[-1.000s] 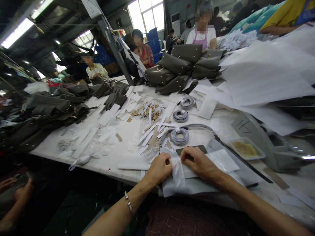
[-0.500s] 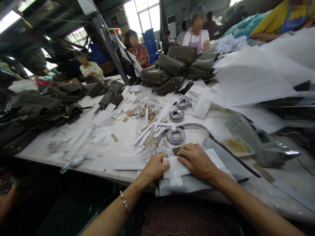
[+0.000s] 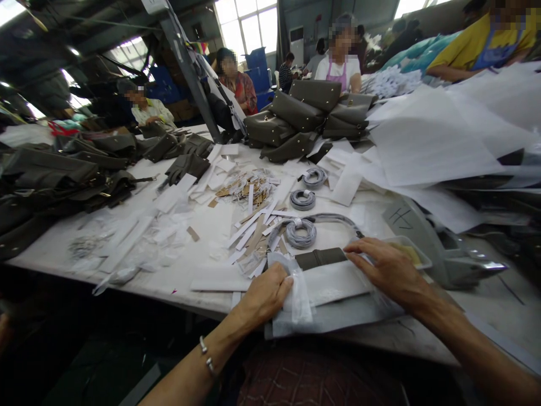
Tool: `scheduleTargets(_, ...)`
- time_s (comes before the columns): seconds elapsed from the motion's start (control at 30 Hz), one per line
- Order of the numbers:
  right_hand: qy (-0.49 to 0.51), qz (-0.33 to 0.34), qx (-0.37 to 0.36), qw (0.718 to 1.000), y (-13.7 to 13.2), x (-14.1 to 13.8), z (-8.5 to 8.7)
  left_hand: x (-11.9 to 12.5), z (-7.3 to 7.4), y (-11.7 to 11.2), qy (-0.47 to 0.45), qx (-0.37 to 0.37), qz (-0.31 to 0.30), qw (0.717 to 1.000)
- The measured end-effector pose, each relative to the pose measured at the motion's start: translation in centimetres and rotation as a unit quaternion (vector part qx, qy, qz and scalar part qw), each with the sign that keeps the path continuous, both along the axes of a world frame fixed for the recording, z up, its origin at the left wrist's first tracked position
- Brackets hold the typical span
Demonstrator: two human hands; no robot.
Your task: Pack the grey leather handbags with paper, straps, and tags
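In front of me at the table's near edge lies a grey-brown leather-like piece (image 3: pixel 321 257), partly covered by a white foam sheet (image 3: pixel 338 282). A translucent wrapping sheet (image 3: pixel 338 321) spreads underneath and folds up at both sides. My left hand (image 3: pixel 268 290) is closed on the bunched left fold of this sheet, thumb on top. At the opposite end, my right hand (image 3: pixel 386 270) pinches the sheet's right side between thumb and fingers. Just beyond lie a coiled grey strap (image 3: pixel 301 233) and a longer strap (image 3: pixel 333 217) curving to the right.
A grey tape-dispenser-like tool (image 3: pixel 406 217) and a plastic tray (image 3: pixel 422 256) sit at right. Brown bags (image 3: pixel 306 110) are piled behind, more bags (image 3: pixel 51 175) at left. Paper strips (image 3: pixel 249 234) and white sheets (image 3: pixel 439 135) cover much of the table. Several people work beyond.
My right hand has moved right, from the middle of the bundle to its right end, uncovering more of the foam sheet and brown piece. My left hand stays on the left fold.
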State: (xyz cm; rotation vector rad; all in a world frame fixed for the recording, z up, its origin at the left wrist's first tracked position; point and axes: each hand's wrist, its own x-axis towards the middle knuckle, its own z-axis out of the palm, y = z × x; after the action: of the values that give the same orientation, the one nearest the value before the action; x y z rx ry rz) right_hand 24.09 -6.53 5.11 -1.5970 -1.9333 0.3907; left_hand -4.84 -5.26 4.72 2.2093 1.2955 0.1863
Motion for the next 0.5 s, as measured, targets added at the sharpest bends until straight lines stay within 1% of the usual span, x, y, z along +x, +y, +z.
scheduleTargets(0.07, -0.039, -0.065, -0.015, 0.997, -0.6, 2.0, -0.2, 0.6, 0.1, -0.4, 0.069, 0.041, -0.027, 0.996)
scheduleTargets(0.1, -0.057, -0.078, -0.030, 0.995, -1.0, 2.8, -0.5, 0.9, 0.1, -0.6, 0.098, 0.064, -0.042, 0.992)
scheduleTargets(0.17, -0.076, -0.079, -0.048, 0.993, -1.5, 3.8, -1.1, 1.3, 0.2, -0.9, 0.134, 0.101, -0.067, 0.984)
scheduleTargets(0.23, -0.077, -0.071, -0.045, 0.993, -1.9, 4.0, -1.7, 1.4, 0.1, -1.0, 0.137, 0.118, -0.074, 0.981)
scheduleTargets(0.3, -0.066, -0.076, -0.038, 0.994, -2.0, 3.8, -2.1, 1.4, -0.2, -1.1, 0.121, 0.121, -0.051, 0.984)
scheduleTargets(0.37, -0.050, -0.081, -0.038, 0.995, -1.9, 3.7, -2.4, 1.2, -0.5, -1.1, 0.087, 0.122, -0.003, 0.989)
scheduleTargets(0.43, -0.031, -0.080, -0.044, 0.995, -1.7, 3.6, -2.5, 0.9, -0.7, -1.1, 0.027, 0.121, 0.043, 0.991)
scheduleTargets(0.5, -0.010, -0.085, -0.043, 0.995, -1.6, 3.5, -2.4, 0.4, -0.8, -1.2, -0.056, 0.118, 0.070, 0.989)
